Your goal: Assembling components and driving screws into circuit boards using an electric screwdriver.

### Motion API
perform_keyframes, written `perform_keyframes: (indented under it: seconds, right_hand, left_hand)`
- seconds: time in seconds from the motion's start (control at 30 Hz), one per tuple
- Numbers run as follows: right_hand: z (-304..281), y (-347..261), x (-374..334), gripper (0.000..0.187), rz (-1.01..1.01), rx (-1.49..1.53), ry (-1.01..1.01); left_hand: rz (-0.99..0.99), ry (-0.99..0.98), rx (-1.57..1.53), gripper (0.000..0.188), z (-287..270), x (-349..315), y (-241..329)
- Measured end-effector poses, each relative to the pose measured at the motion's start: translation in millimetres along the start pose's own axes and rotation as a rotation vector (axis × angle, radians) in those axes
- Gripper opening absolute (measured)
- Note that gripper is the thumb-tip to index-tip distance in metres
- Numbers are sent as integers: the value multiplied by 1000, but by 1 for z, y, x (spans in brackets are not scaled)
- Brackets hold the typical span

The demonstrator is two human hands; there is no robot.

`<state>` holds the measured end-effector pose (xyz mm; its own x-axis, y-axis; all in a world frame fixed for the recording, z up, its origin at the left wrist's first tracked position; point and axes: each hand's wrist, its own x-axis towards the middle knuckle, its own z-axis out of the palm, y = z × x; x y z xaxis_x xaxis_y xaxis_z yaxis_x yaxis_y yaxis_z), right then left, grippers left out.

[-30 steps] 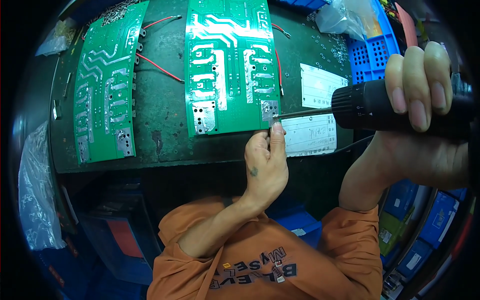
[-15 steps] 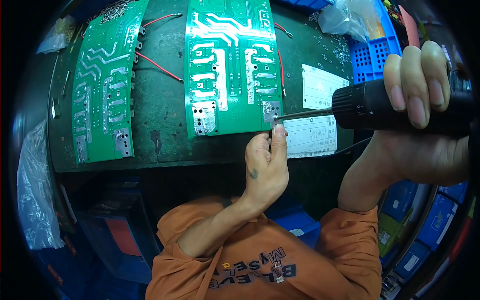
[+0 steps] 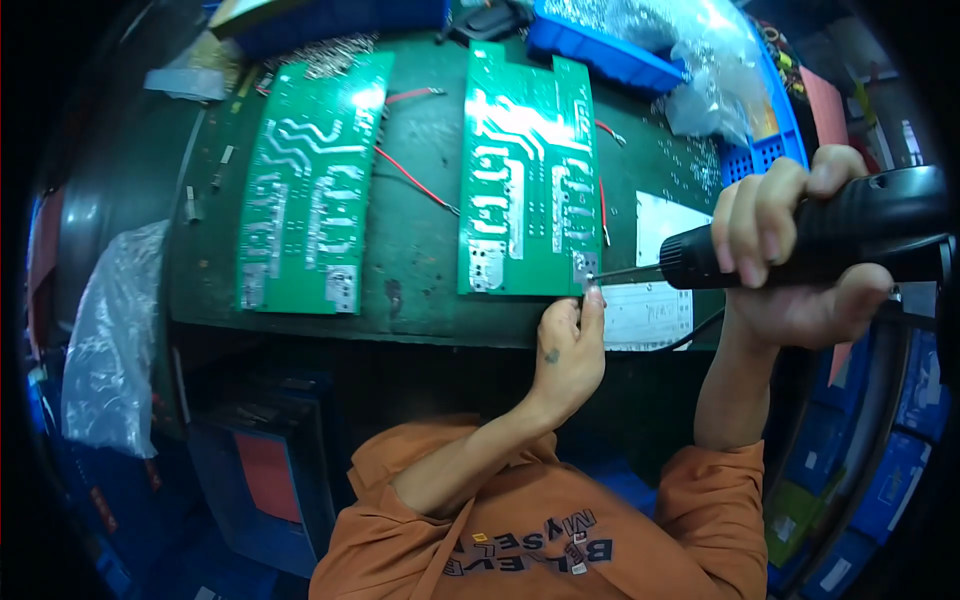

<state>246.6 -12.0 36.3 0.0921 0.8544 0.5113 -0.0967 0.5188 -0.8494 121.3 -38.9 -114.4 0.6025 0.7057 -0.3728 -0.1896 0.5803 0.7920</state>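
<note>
My left hand (image 3: 572, 345) pinches the near right corner of a green circuit board (image 3: 528, 240), its thumb on top beside a small screw spot. What its fingers touch underneath is hidden. My right hand (image 3: 765, 240) is wrapped round a black electric screwdriver (image 3: 860, 220), held nearly level. The long thin bit (image 3: 632, 273) reaches left to the silvery pad at that same corner, right by my left thumb. Red wires (image 3: 604, 210) with metal lugs stick out from the board's right edge.
A second green board (image 3: 300, 200) lies to the left, with red wires (image 3: 415, 180) too. Printed papers (image 3: 650, 315) rest under the screwdriver. Loose washers (image 3: 690, 165), a blue tray (image 3: 600, 45) and plastic bags (image 3: 710, 90) are at the back right; metal pieces (image 3: 330, 55) are heaped at the back left.
The view has shifted, so both boards sit farther right and look smaller. The bit stays at the board's corner. My right hand's fingers have shifted on the screwdriver, and its thumb now shows below.
</note>
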Motion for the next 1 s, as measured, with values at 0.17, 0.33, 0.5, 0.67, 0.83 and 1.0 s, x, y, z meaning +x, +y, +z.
perform_keyframes:
  seconds: [0.17,0.33,0.5,0.67,0.83,1.0]
  right_hand:
    - [15,-8,-2,56,-124,-77,111]
    - [6,-60,-3,54,-201,-37,115]
    - [11,-65,-26,51,-200,0,226]
    - [35,-41,-38,48,-141,-21,289]
    - [62,-31,-32,48,-135,-22,353]
    - [69,-20,-25,46,-145,-48,401]
  left_hand:
    - [-89,25,-40,25,-4,6,8]
    - [-132,-26,128,30,-23,-19,35]
    - [298,195,232,12,-135,-92,120]
    - [792,616,854,10,-244,-2,230]
    - [878,541,1305,18,-278,118,290]
    - [540,520,1616,13,-280,192,302]
